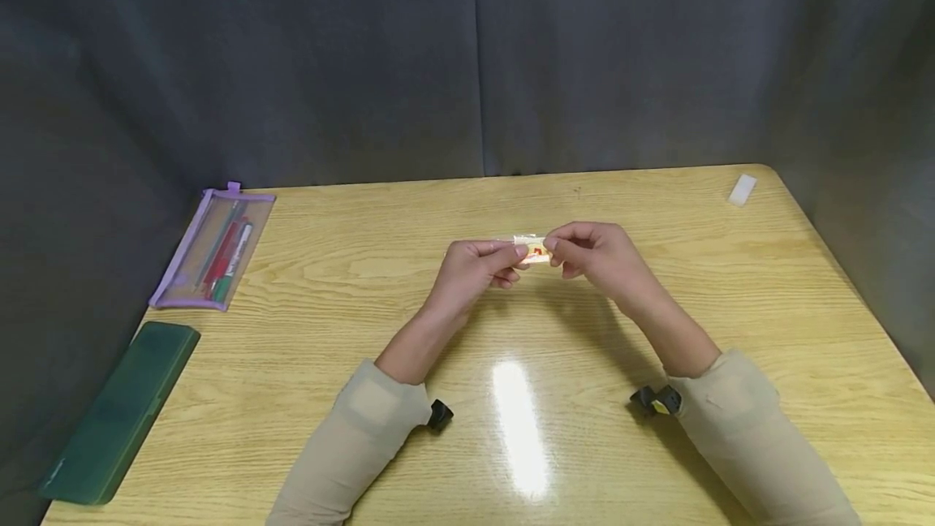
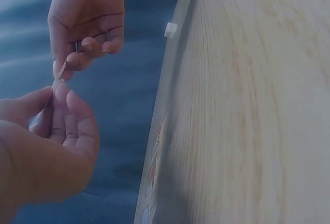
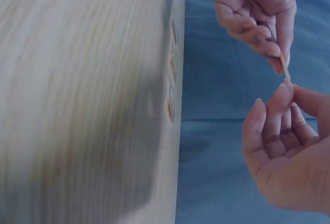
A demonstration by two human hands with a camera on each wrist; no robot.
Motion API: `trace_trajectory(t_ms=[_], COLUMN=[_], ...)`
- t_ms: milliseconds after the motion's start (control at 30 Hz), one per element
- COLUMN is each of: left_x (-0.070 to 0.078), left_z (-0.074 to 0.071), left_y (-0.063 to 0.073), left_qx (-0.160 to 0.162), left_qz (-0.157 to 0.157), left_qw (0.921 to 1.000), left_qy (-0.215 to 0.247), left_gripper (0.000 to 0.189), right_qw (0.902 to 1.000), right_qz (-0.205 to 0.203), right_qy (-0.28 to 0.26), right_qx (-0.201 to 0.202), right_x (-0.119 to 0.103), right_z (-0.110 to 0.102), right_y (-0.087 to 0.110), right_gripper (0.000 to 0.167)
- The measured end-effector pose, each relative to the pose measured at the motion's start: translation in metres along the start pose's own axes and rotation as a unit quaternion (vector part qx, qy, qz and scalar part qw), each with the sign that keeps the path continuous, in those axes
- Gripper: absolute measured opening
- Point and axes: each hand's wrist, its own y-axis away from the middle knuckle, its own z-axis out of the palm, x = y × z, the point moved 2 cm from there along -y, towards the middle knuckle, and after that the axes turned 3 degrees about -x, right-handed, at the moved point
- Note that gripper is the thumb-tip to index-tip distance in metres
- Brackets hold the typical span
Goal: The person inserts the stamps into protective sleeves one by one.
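Note:
Both hands hold a small flat packet [image 1: 538,251] with a shiny clear edge and yellow, orange and red print, raised above the table. My left hand [image 1: 478,270] pinches its left end, thumb on the near face. On the other end, the thumb and forefinger of my right hand [image 1: 599,258] pinch the corner. The left wrist view shows the packet edge-on as a thin strip [image 2: 62,70] between the fingertips. From the right wrist it is also a thin pale strip [image 3: 285,69]. What the packet contains cannot be told.
At the left lie a purple-edged mesh pouch [image 1: 186,246] with pens inside and a dark green case [image 1: 120,416]. A small white block [image 1: 742,190] sits near the table's far right corner. Dark curtains [image 1: 467,63] hang behind the wooden table [image 1: 365,217].

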Motion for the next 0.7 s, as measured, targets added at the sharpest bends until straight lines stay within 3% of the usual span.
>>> trace_trajectory(t_ms=[533, 700], left_x=[-0.0038, -0.0036], left_z=[0.0048, -0.0006], left_y=[-0.0021, -0.0024], left_qx=[-0.030, -0.001], left_qz=[0.002, 0.000], left_qw=[0.9993, 0.9996], left_qy=[0.024, 0.027], left_gripper=[0.026, 0.026], right_qw=[0.9995, 0.9994], right_qz=[0.017, 0.023], right_qy=[-0.027, -0.017], right_qx=[-0.001, 0.020], right_x=[0.0018, 0.0033], right_z=[0.0073, 0.0028], right_y=[-0.0018, -0.0014], right_gripper=[0.031, 0.033])
